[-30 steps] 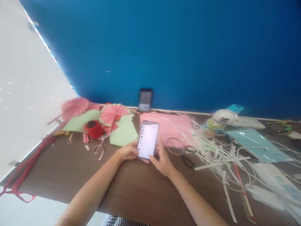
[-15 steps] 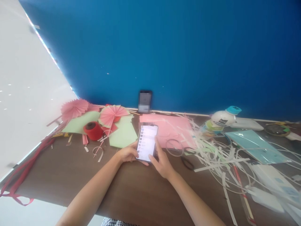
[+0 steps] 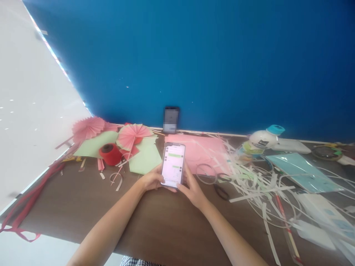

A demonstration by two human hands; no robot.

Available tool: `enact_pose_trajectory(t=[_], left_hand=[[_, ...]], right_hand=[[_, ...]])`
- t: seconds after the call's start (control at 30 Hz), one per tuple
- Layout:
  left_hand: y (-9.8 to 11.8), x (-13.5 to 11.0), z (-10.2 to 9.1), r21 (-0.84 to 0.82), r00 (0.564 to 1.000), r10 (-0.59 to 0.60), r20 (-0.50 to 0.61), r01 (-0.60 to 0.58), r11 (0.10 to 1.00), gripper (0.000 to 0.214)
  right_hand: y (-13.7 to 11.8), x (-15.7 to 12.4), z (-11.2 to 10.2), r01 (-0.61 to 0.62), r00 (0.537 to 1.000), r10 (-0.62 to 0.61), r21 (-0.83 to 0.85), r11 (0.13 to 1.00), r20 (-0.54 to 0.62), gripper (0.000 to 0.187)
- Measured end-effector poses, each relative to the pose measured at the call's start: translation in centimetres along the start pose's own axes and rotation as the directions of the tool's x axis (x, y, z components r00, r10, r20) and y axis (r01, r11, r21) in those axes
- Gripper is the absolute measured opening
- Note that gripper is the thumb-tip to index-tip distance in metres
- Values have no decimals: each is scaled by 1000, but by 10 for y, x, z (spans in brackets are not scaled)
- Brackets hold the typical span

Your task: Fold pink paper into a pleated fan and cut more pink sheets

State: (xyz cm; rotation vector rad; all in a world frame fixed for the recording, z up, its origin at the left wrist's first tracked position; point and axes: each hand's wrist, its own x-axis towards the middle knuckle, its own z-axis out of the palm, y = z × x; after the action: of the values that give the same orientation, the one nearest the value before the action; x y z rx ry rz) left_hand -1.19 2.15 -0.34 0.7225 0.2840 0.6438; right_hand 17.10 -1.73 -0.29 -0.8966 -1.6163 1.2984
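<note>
A smartphone [image 3: 173, 165] with a lit screen showing green chat bubbles is held upright over the brown table [image 3: 155, 221]. My left hand [image 3: 151, 179] wraps round its lower left edge. On the other side my right hand [image 3: 193, 189] grips the lower right edge, with its thumb at the bottom of the screen. Both forearms reach in from the bottom of the view.
Pink paper fans [image 3: 88, 127], green paper [image 3: 146, 157] and a red ribbon spool [image 3: 110, 153] lie at the left. A pink sheet [image 3: 203, 147], scissors [image 3: 219, 188], white paper strips [image 3: 257, 184], a glue bottle [image 3: 263, 138] and a second phone [image 3: 171, 119] against the blue wall lie behind and right.
The phone's screen has switched from a list to a chat view with green bubbles. My right thumb has drawn back to the bottom of the screen. The hands stay in place.
</note>
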Motion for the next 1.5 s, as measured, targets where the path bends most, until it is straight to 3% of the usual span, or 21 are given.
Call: enact_pose_trajectory(t=[0.8, 1.27, 1.5], left_hand=[[-1, -4, 4, 163, 997, -16, -80, 29, 986, 79], [-1, -4, 6, 29, 996, -25, -86, 28, 999, 87], [-7, 1, 7, -43, 996, 33, -82, -37, 998, 83]], right_hand=[[-1, -1, -1, -2, 1000, 1, -40, 999, -11, 86], [-3, 0, 0, -13, 1000, 12, 56, 998, 2, 84], [-1, 2, -2, -35, 999, 38, 107, 994, -28, 65]])
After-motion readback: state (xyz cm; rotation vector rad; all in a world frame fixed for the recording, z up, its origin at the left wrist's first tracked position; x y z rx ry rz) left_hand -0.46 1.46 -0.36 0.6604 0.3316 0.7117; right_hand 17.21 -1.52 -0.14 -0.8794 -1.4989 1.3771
